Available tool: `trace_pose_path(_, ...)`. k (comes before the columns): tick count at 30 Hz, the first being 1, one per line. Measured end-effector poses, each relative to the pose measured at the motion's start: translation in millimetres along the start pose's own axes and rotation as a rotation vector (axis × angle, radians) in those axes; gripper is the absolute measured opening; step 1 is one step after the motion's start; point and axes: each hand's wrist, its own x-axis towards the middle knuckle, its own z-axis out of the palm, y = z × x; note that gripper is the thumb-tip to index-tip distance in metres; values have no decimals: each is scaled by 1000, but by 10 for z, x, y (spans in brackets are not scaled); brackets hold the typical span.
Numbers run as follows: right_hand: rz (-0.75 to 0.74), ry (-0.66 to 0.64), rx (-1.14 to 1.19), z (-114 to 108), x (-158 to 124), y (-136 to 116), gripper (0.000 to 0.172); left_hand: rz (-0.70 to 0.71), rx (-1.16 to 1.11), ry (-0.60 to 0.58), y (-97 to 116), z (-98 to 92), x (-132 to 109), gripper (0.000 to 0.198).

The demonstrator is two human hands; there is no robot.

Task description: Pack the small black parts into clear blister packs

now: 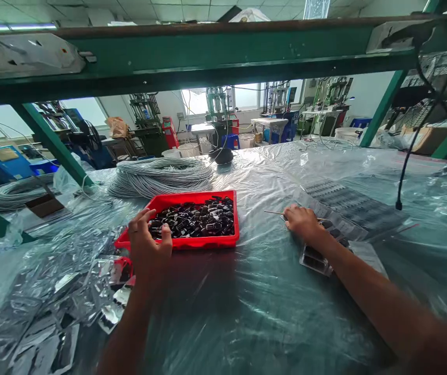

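Note:
My left hand (148,245) rests on the near left corner of a red tray (231,208) filled with several small black parts (198,217); its fingers are curled into the parts, and whether they hold one I cannot make out. My right hand (301,221) lies fingers-down on a clear plastic bag of dark parts (319,258), to the right of the tray. A thin stick (273,212) pokes out leftward from under its fingers, which look closed on it.
Clear plastic sheeting covers the table. Coils of grey cable (161,177) lie behind the tray, another coil (14,192) at far left. Crumpled foil bags (51,333) pile at the near left. A black cord (405,166) hangs at right. Green frame beams cross overhead.

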Motion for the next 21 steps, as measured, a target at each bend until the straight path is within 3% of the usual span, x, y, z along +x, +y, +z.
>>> trace_pose_path(4,-40,-9,13,69,-29,-3,26,9,-56,-75,115,29,-61,33)
trace_pose_path(8,-54,-110,59,95,-16,-54,29,49,-71,-134,184,76,-117,32)
trace_pose_path(12,-72,-110,118,-31,-49,-87,16,98,-90,-181,239,134,-181,29)
trace_pose_path(15,-166,-169,458,-231,-129,-61,22,121,-126,-265,329,168,-262,24)
trace_pose_path(18,-307,-381,1031,-416,-226,-38,40,149,-218,-386,469,182,-374,21)
trace_pose_path(21,-349,-601,1291,-478,-268,-56,48,209,-282,-534,632,159,-478,20)
